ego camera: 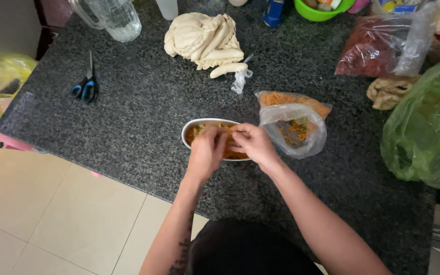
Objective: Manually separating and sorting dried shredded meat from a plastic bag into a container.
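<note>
Orange shredded filling (pixel 231 152) is lying in a white oval dish (pixel 194 125) near the front edge of the dark granite counter (pixel 143 117). Both hands are working over it: the left hand (pixel 207 150) and right hand (pixel 250 143) are pinching bits of filling, fingertips closed and meeting. Just beside the dish, an open plastic bag (pixel 294 122) is holding more filling. Farther back, folded dough (pixel 204 38) and scissors (pixel 85 87) are resting.

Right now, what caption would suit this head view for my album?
Both hands, left hand and right hand, work orange filling in a white bowl on a dark granite counter.
</note>
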